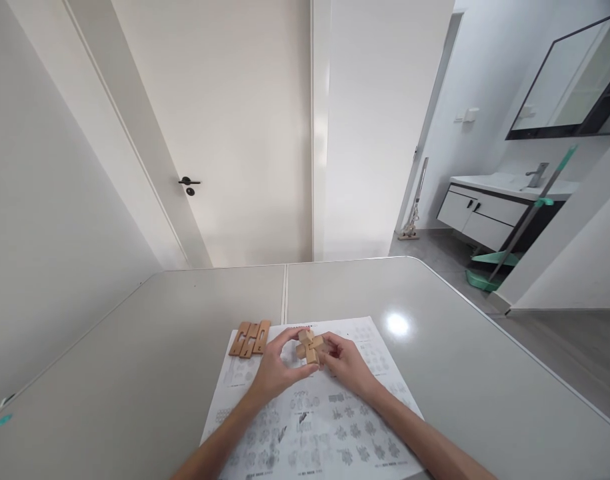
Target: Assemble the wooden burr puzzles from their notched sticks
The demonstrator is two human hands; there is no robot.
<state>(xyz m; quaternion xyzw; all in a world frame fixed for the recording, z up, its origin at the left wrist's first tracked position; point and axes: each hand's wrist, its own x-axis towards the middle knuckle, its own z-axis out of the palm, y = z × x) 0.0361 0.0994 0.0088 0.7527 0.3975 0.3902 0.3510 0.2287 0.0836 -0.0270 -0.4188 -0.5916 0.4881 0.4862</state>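
Observation:
A small light-wood interlocking burr puzzle (311, 347) is held between my two hands, above the printed sheet. My left hand (279, 365) grips it from the left, with fingers at its top and the thumb at its lower edge. From the right, my right hand (349, 363) pinches its side between thumb and fingers. Several flat, darker wooden pieces with cut-out slots (250, 339) lie side by side left of my left hand, on the sheet's upper left corner. The printed instruction sheet (305, 400) shows rows of grey puzzle diagrams beneath my hands and forearms.
The grey table (135, 373) has a seam down its far half and a rounded far right corner. Beyond it stand a white door (245, 133) with a black handle, a mop (415, 207), a sink cabinet (485, 210) and a green dustpan (482, 280).

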